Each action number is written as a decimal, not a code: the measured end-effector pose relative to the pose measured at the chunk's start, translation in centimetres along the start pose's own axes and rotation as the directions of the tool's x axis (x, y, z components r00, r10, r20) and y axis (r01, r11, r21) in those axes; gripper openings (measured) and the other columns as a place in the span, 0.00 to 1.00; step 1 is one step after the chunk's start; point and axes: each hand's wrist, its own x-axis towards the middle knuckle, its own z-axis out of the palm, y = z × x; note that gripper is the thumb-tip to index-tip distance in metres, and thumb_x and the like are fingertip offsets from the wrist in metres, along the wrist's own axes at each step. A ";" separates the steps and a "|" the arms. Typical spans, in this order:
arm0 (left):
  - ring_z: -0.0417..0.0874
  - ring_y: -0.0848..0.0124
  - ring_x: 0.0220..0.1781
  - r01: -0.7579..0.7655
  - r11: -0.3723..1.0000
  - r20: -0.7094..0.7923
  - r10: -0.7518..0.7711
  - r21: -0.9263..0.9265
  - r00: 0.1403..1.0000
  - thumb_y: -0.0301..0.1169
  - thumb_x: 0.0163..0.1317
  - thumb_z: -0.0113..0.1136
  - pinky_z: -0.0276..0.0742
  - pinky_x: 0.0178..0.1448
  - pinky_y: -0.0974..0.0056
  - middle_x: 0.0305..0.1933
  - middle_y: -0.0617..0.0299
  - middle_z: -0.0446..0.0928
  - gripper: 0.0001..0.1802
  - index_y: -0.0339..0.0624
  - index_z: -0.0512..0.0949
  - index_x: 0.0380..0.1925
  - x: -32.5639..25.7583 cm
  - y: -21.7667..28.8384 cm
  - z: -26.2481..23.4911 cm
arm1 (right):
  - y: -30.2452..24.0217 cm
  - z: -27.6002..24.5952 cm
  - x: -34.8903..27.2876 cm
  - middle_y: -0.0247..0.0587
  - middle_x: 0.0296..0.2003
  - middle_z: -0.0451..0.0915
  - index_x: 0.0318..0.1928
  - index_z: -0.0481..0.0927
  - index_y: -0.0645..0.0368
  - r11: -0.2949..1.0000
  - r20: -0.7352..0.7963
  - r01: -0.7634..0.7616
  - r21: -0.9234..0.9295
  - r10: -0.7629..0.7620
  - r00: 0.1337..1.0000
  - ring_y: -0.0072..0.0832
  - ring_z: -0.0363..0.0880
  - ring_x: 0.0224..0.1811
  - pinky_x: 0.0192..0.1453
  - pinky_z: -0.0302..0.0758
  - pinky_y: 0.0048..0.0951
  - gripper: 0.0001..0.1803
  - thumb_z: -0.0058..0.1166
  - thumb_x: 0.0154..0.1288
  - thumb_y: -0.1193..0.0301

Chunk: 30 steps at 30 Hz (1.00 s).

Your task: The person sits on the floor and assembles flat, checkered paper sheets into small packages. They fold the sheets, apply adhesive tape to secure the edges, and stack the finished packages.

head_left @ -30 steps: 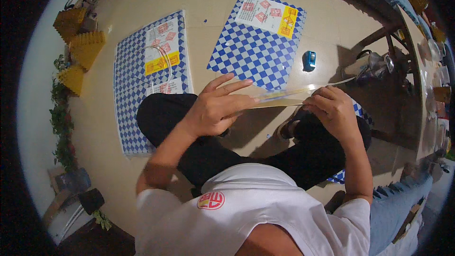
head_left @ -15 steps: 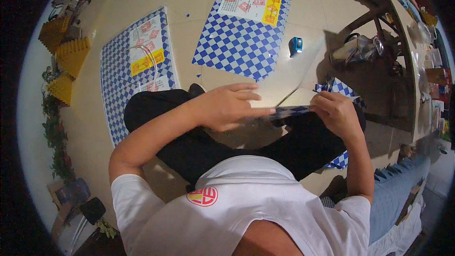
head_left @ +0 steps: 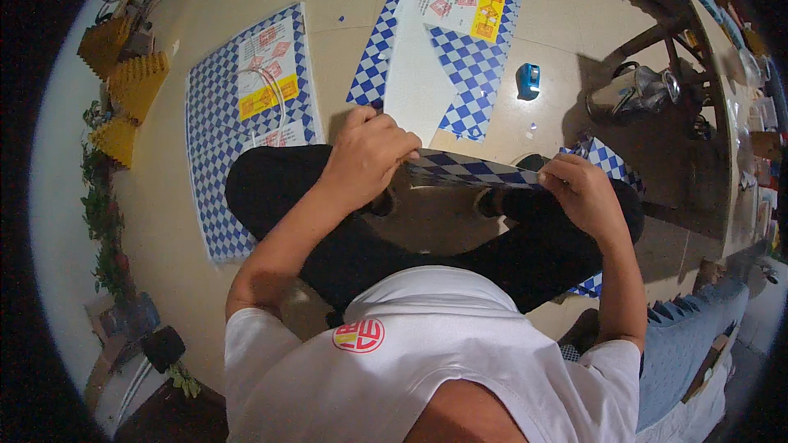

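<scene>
While two hands [head_left: 367, 152] [head_left: 581, 190] pinch one checkered piece [head_left: 478, 171] between closed fingers, one blue object [head_left: 529, 82] and one metal vessel [head_left: 611, 101] sit beyond.

Clocking from the seated person [head_left: 435, 320], I see a strip [head_left: 476, 171] at twelve between left hand [head_left: 369, 149] and right hand [head_left: 581, 189]. Beyond it, a sheet [head_left: 476, 74] lies on the floor [head_left: 336, 66]; another sheet [head_left: 215, 111] lies toward ten, a cord [head_left: 281, 97] on it. The tape measure [head_left: 529, 81] sits toward one, the kettle [head_left: 628, 97] toward two.

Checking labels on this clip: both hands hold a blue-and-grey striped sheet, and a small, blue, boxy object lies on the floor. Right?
Not quite: the blue-and-grey sheet in the left hand and right hand is checkered, not striped, as the head view shows. The rest stands.
</scene>
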 end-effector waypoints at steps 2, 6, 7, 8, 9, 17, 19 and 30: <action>0.78 0.63 0.37 0.051 0.999 -0.025 -0.051 0.010 0.998 0.27 0.59 0.63 0.67 0.49 0.58 0.29 0.60 0.79 0.02 0.47 0.82 0.32 -0.5 -0.4 0.5 | 0.1 0.3 0.6 0.50 0.34 0.81 0.38 0.81 0.62 0.998 0.074 -0.040 -0.038 0.043 0.996 0.50 0.81 0.39 0.45 0.78 0.43 0.06 0.59 0.64 0.73; 0.78 0.60 0.38 0.166 0.986 -0.033 -0.165 0.019 0.986 0.30 0.61 0.62 0.66 0.48 0.56 0.30 0.58 0.80 0.02 0.46 0.82 0.31 -1.5 -0.7 1.2 | 0.7 1.0 1.9 0.49 0.33 0.78 0.40 0.78 0.67 0.982 0.177 -0.136 0.133 0.112 0.978 0.37 0.77 0.36 0.42 0.73 0.34 0.09 0.55 0.72 0.71; 0.78 0.60 0.39 0.186 0.982 -0.037 -0.185 0.017 0.982 0.31 0.62 0.62 0.66 0.48 0.56 0.31 0.58 0.80 0.03 0.46 0.82 0.31 -1.6 -0.8 1.4 | 0.7 1.2 2.2 0.48 0.33 0.78 0.41 0.78 0.66 0.970 0.217 -0.178 0.167 0.140 0.966 0.36 0.76 0.36 0.43 0.73 0.34 0.10 0.54 0.73 0.69; 0.78 0.60 0.39 0.210 0.978 -0.049 -0.209 0.000 0.977 0.31 0.62 0.61 0.66 0.48 0.55 0.31 0.58 0.79 0.04 0.45 0.81 0.31 -1.8 -0.9 1.6 | 0.7 1.3 2.5 0.48 0.33 0.78 0.41 0.78 0.66 0.955 0.258 -0.221 0.200 0.166 0.952 0.35 0.76 0.36 0.44 0.73 0.34 0.11 0.54 0.73 0.68; 0.77 0.60 0.39 0.233 0.972 -0.061 -0.233 -0.017 0.971 0.31 0.63 0.61 0.66 0.48 0.55 0.31 0.59 0.79 0.04 0.45 0.81 0.30 -1.8 -0.9 1.8 | 0.8 1.3 2.7 0.49 0.34 0.79 0.42 0.79 0.66 0.950 0.264 -0.233 0.208 0.175 0.948 0.37 0.78 0.37 0.45 0.74 0.35 0.12 0.54 0.73 0.67; 0.78 0.58 0.41 0.291 0.951 -0.056 -0.298 -0.103 0.953 0.31 0.63 0.60 0.66 0.50 0.56 0.31 0.59 0.79 0.06 0.42 0.79 0.29 -1.6 -1.3 2.0 | 1.4 1.3 5.1 0.52 0.34 0.82 0.42 0.80 0.62 0.975 0.367 -0.157 0.157 0.090 0.926 0.45 0.83 0.39 0.47 0.76 0.40 0.13 0.54 0.72 0.64; 0.78 0.57 0.41 0.290 0.950 -0.065 -0.299 -0.119 0.952 0.31 0.62 0.60 0.67 0.50 0.55 0.32 0.59 0.80 0.06 0.41 0.80 0.29 -1.4 -1.5 2.2 | 0.0 1.6 6.0 0.52 0.33 0.82 0.42 0.80 0.61 0.985 0.351 -0.087 0.149 0.030 0.936 0.47 0.83 0.39 0.46 0.76 0.41 0.12 0.54 0.71 0.64; 0.80 0.54 0.44 0.449 0.742 0.057 -0.489 -0.498 0.870 0.23 0.61 0.60 0.75 0.51 0.55 0.35 0.52 0.80 0.05 0.39 0.81 0.37 -1.1 -2.6 1.4 | -4.6 6.6 11.0 0.50 0.35 0.84 0.45 0.83 0.61 0.979 0.362 -0.099 0.176 0.029 0.932 0.40 0.82 0.36 0.44 0.75 0.38 0.15 0.53 0.75 0.61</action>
